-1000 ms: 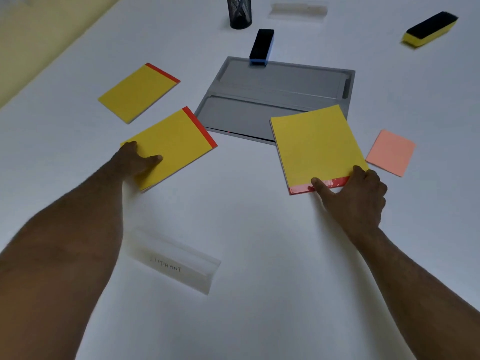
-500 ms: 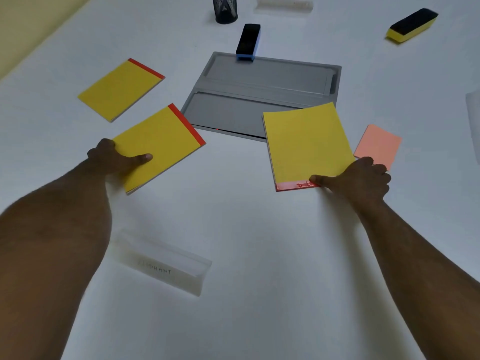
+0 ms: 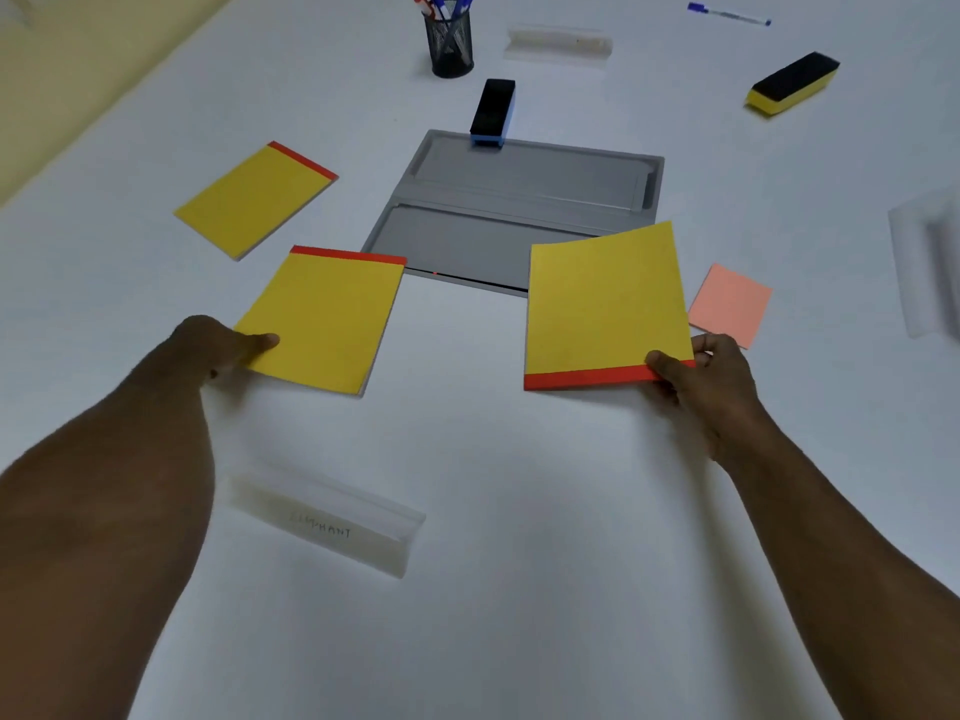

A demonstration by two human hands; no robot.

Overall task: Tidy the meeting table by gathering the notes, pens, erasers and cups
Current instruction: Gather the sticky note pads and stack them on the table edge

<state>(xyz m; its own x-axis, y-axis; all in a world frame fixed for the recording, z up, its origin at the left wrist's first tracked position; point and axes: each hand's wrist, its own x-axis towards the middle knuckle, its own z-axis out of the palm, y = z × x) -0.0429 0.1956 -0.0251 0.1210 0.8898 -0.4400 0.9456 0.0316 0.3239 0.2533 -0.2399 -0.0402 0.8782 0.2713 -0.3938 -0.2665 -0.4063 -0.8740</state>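
The near-left yellow pad [image 3: 322,319] is pinched at its corner by the left hand [image 3: 218,345]. The right yellow pad [image 3: 605,304] is gripped by the right hand [image 3: 711,381] at its red binding. Held by corners only, either could sag and slip.

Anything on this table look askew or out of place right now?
Nothing spilled or damaged. The blue-backed eraser sits half on the grey tray's far rim. The right hand holds its yellow pad turned so the red binding faces the person, opposite the left hand's pad.
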